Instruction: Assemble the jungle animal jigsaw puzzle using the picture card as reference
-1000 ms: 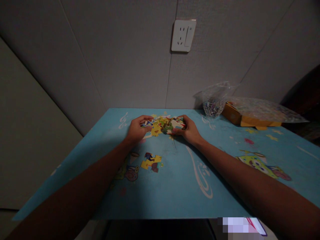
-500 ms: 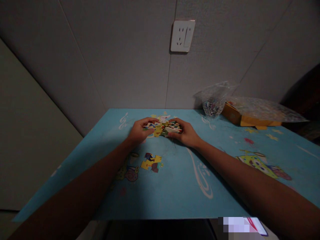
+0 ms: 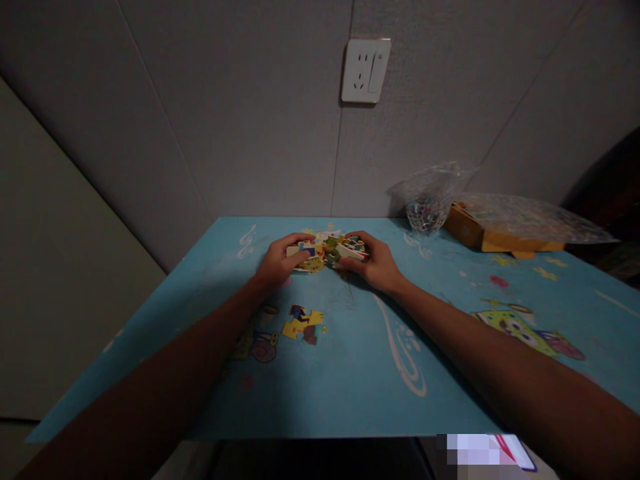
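Cupping one jigsaw heap (image 3: 327, 253): one left hand (image 3: 280, 261), one right hand (image 3: 376, 263)

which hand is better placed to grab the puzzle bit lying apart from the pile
Probably the left hand: the separate puzzle bit lies nearer to it than to the right hand. Both hands are closed around puzzle pieces, so neither looks free.
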